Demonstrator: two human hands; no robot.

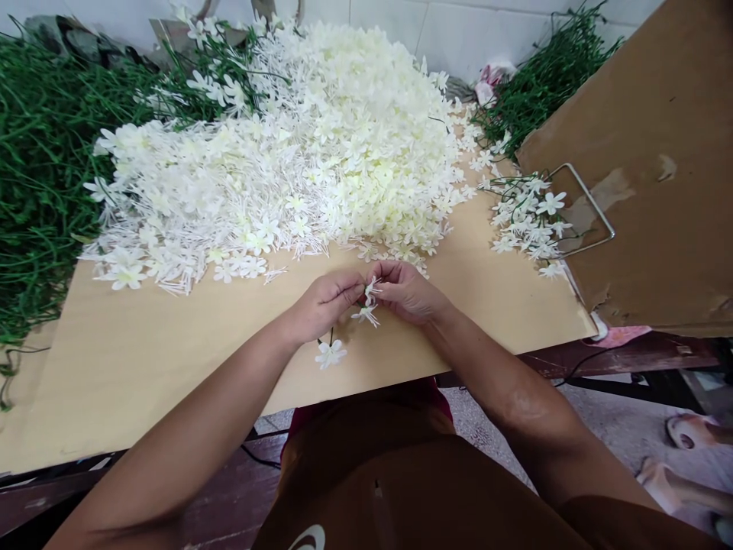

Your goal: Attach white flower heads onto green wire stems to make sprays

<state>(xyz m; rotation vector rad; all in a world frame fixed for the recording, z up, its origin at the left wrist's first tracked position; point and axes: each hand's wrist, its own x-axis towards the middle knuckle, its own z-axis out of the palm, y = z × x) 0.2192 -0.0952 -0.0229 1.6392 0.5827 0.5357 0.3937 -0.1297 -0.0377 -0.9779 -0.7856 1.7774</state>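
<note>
Close together over the front of the board, my two hands work on one small artificial flower spray. My left hand [332, 300] is closed in a pinch on its green stem, and a white flower [330, 354] hangs below that hand. The fingers of my right hand [408, 292] are pinched at a white artificial flower [372, 289] at the tip of the spray. Another white blossom [365, 314] sticks out just under the fingertips. Just beyond my hands lies a big heap of loose white flowers and stamens [343, 153].
Green plastic stems [40, 168] are piled at the left, with more green stems [550, 84] at the back right. Finished-looking white sprays [530, 218] lie by a metal wire frame [595, 206] and an upright cardboard sheet [647, 168]. Another person's feet [681, 458] show at lower right.
</note>
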